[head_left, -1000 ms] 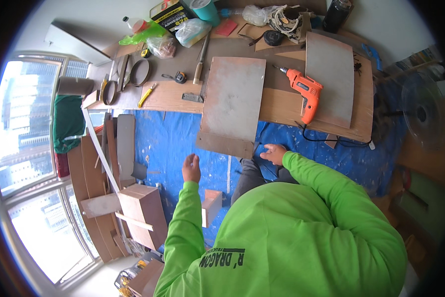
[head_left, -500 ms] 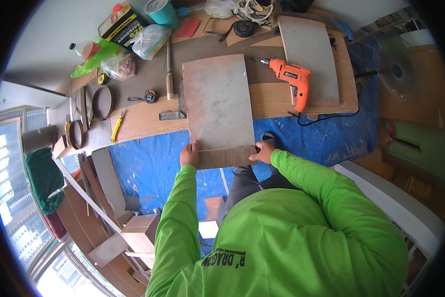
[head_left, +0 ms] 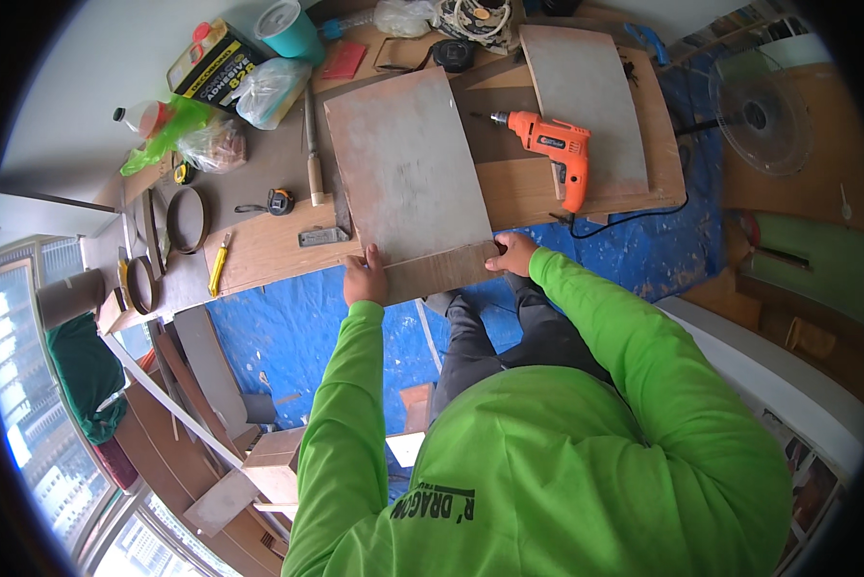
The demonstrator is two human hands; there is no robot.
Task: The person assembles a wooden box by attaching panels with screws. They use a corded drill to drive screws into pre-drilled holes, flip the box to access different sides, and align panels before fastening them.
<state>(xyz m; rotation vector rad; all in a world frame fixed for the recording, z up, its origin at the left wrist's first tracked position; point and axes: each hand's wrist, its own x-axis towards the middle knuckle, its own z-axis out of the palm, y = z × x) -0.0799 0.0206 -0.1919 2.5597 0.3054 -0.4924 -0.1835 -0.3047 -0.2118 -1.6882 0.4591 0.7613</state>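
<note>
A grey rectangular board (head_left: 408, 159) with brownish smudges lies on the workbench, its near end jutting past the front edge. Along that near end runs a brown wood-grain strip (head_left: 438, 272). My left hand (head_left: 364, 277) is closed on the strip's left end, thumb on top. At the right end, my right hand (head_left: 515, 255) pinches the corner; its fingertips underneath are hidden. To the right of the board, an orange power drill (head_left: 555, 154) lies partly on a second grey board (head_left: 600, 106).
A metal block (head_left: 323, 236), a yellow utility knife (head_left: 219, 264), a tape measure (head_left: 279, 201) and a wooden-handled tool (head_left: 313, 163) lie left of the board. An adhesive can (head_left: 215, 72) and bags stand behind. Blue sheeting (head_left: 297, 327) covers the floor; a fan (head_left: 759, 115) stands at right.
The board has turned slightly counterclockwise, its far end swinging left and its near right corner moving away from me. Both hands have kept their hold. The whole view has shifted a little.
</note>
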